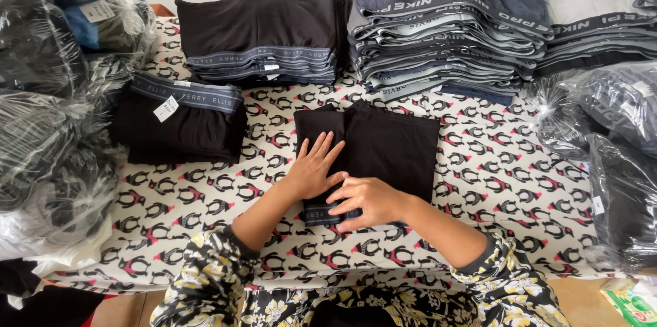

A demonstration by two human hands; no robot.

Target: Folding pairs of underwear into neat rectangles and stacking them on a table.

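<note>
Head view, left hand (315, 166) flat, fingers spread, right hand (366, 200) pinching black underwear (390, 145) waistband

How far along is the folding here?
Well along, it seems: a black stack and a taller grey stack sit folded at the back. In hand is one black garment, the left hand flat on it and the right hand at its waistband. Another black piece lies to the left; the pictures do not show whether more remains.
</note>
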